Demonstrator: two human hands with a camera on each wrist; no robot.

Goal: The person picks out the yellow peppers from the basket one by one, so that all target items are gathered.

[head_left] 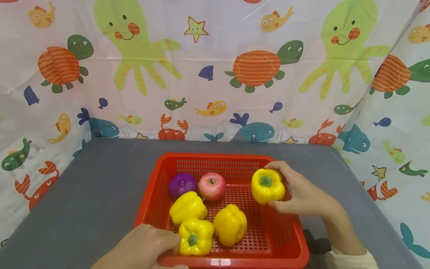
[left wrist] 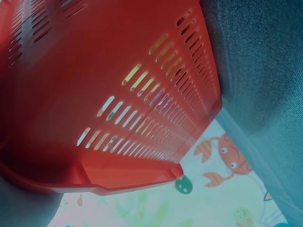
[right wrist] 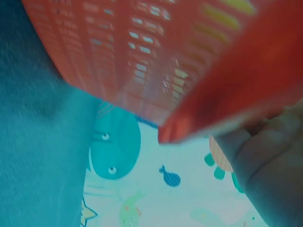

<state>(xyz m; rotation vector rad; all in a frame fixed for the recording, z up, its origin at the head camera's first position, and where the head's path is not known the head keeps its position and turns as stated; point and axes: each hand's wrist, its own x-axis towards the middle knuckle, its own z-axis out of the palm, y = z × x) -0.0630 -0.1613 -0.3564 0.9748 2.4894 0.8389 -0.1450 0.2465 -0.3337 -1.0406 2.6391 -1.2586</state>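
In the head view a red plastic basket (head_left: 215, 156) holds a purple round fruit or vegetable (head_left: 182, 185), a pink-red apple (head_left: 212, 186) and several yellow bell peppers. My right hand (head_left: 299, 194) grips a yellow bell pepper (head_left: 267, 186), green stem facing me, over the basket's right side. The left hand (head_left: 144, 243) holds the basket's near left rim, thumb outside and fingers over the edge. Right beside those fingers lies another yellow bell pepper (head_left: 198, 243). Two more, a left pepper (head_left: 188, 207) and a middle pepper (head_left: 230, 226), rest nearby.
The basket stands on a grey cloth-covered table (head_left: 84, 194). Behind and at both sides hangs a white curtain (head_left: 208, 93) printed with sea animals. Slotted basket walls fill much of both wrist views, including the left wall (left wrist: 118, 61). A dark object (head_left: 317, 244) lies by the right forearm.
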